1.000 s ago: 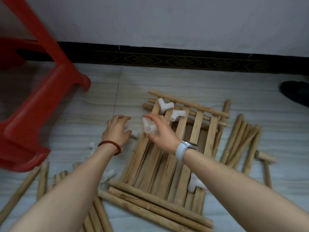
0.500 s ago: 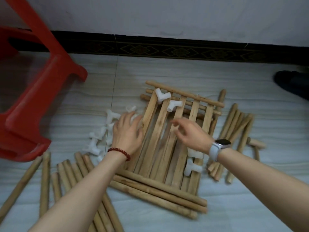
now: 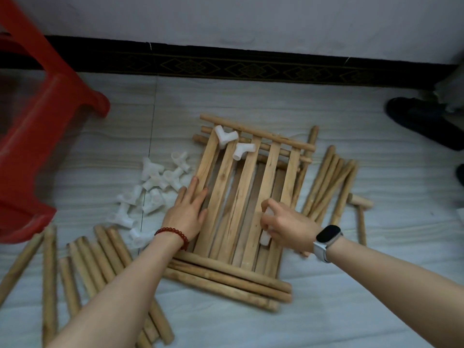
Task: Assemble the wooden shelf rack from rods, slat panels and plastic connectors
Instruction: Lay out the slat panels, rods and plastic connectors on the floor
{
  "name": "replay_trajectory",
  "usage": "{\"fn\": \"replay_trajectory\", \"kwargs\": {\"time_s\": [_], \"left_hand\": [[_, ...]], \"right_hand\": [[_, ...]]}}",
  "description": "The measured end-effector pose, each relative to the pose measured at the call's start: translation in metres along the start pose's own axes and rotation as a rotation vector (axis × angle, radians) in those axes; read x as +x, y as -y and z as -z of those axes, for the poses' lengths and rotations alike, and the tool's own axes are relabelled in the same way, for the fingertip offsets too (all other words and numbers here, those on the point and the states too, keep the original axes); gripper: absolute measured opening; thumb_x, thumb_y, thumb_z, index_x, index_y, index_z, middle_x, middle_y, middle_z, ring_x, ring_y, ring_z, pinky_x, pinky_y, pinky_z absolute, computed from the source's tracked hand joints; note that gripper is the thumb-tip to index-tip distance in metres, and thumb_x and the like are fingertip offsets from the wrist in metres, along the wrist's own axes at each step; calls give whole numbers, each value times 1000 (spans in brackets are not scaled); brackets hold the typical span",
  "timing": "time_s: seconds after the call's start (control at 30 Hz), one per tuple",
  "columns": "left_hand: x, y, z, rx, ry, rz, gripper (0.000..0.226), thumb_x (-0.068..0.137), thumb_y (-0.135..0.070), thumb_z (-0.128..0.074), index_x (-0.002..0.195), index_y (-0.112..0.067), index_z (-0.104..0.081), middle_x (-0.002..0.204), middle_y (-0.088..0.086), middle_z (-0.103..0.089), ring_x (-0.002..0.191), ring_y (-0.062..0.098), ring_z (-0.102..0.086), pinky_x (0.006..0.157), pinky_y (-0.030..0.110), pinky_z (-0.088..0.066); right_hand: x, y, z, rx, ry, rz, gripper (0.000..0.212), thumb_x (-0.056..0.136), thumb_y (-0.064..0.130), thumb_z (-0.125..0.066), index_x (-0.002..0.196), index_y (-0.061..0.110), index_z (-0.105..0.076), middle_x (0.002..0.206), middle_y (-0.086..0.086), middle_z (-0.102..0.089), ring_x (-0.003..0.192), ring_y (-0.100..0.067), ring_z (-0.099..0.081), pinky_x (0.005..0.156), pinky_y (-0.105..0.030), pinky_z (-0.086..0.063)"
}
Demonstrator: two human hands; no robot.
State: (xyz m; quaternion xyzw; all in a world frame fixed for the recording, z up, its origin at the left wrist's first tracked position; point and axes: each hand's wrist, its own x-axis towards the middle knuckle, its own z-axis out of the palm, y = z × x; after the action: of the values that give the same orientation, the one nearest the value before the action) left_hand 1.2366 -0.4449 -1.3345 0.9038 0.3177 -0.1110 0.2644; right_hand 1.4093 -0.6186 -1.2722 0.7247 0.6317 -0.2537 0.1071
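Pressing flat, the left hand spreads its fingers on the slat panel. The right hand pinches a white connector over it.

Stacked wooden slat panels lie flat between loose rods and white connectors.

Right hand covering most of connector; lower panels hiding beneath top panel; stool, shoe running off frame edges.

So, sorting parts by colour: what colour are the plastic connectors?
White, clearest in the head view: the plastic connectors heaped on the floor.
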Motion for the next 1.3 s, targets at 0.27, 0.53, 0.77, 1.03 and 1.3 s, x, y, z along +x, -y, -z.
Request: {"fn": "replay_trajectory", "kwargs": {"time_s": [0.27,0.53,0.77,1.03,1.3], "left_hand": [[-7,7,3,-57,-53,-67,58,95,-23,-45,147,-25,-21,157,-4,8,143,22,-10,111,34,-30],[-11,19,4,-24,-91,-115,57,90,-17,-51,144,-20,-32,156,1,-14,142,23,-18,109,41,-34],[-24,50,29,-7,-435,39,42,77,-19,-36,101,-7,-68,103,13,-68,91,33,-65,70,46,-51],[-11,61,49,-21,-491,69,46,79,-28,-35,106,-8,-67,109,14,-65,99,34,-62,78,47,-49],[8,29,28,200,-81,7,61,91,-47,-33,147,-29,-17,157,-2,-9,144,26,-2,111,57,-3]], "right_hand": [[10,15,-4,-95,100,-116,45,85,-2,-49,124,18,-38,142,-13,-15,104,-29,-42,74,-35,-50],[13,15,28,356,-42,-230,32,85,16,-61,113,22,-46,137,2,-17,97,-17,-50,76,-25,-52],[107,79,47,629,-248,-55,41,87,15,-60,127,16,-49,150,-6,-11,131,-28,-34,101,-25,-32],[142,75,57,346,-422,-3,51,93,28,-49,142,24,-36,148,-5,-31,130,-26,-38,100,-38,-39],[148,9,68,58,-262,-462,69,93,45,-46,148,34,-6,149,-12,-17,131,-39,-24,91,-50,-41]]}}
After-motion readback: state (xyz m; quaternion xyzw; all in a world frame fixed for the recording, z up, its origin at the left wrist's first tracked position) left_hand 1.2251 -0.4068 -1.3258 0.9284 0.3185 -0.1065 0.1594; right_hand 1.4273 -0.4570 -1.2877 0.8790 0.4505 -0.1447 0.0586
